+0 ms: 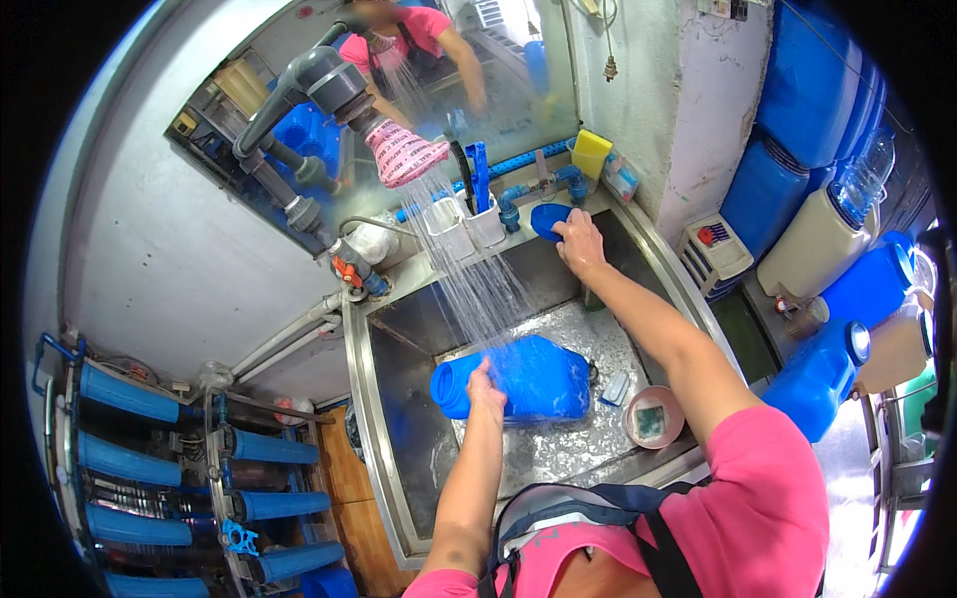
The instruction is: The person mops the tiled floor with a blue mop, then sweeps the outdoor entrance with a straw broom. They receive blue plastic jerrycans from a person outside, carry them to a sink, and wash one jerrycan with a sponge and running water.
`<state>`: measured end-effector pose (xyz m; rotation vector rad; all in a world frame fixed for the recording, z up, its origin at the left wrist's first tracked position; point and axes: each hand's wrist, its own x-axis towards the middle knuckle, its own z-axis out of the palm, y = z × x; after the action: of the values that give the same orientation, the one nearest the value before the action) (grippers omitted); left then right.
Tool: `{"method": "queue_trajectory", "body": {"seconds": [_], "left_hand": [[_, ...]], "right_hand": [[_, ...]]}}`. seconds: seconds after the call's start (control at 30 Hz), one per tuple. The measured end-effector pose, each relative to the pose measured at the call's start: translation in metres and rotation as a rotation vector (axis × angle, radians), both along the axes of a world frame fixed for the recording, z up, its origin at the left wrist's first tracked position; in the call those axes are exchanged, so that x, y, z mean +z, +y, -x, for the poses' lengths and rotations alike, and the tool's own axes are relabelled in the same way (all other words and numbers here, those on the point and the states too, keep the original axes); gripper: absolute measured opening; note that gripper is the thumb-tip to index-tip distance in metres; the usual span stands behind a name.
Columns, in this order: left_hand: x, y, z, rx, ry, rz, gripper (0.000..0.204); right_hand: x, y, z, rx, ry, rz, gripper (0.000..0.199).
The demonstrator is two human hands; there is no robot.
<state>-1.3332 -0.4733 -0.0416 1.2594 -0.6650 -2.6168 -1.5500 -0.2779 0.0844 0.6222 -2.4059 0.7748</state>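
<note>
A blue plastic jug (543, 374) lies on its side in the metal sink (384, 468), its open mouth toward the left. My left hand (485, 389) grips it near the neck, fingers partly hidden behind. Water (459, 259) falls onto the jug from a pipe outlet wrapped in pink printed material (407, 154). At the sink's far right rim, my right hand (580, 245) pinches a round blue lid (549, 221). Near the jug's base are a small light-coloured block (615, 389) and a pink bowl (675, 427) holding a green-and-white pad.
White holders (484, 227) with a blue brush (478, 174) and a black one stand on the back ledge, beside blue pipes. A yellow sponge (591, 151) sits farther right. Blue and cream jugs (819, 244) crowd the right side. Blue filter tubes (130, 456) line the left.
</note>
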Motion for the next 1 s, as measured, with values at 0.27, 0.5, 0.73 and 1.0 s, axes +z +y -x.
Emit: {"method": "queue_trajectory", "body": {"seconds": [0.27,0.5,0.73,1.0], "left_hand": [[0.044,-0.013,-0.015,-0.039,-0.074,-0.111,0.043],[0.041,0.018,0.014,0.172,0.063,-0.172,0.047],[0.081,0.007,-0.024,0.270,0.000,-0.098,0.049],[0.053,-0.005,-0.021,0.055,0.122,-0.156,0.044]], "right_hand": [[-0.040,-0.007,0.074,-0.046,0.155,-0.389,0.031],[-0.032,-0.063,-0.108,0.301,-0.430,0.042,0.046],[-0.105,-0.030,-0.137,0.201,-0.612,0.156,0.056],[-0.050,-0.050,-0.226,0.353,-0.258,0.102,0.053]]}}
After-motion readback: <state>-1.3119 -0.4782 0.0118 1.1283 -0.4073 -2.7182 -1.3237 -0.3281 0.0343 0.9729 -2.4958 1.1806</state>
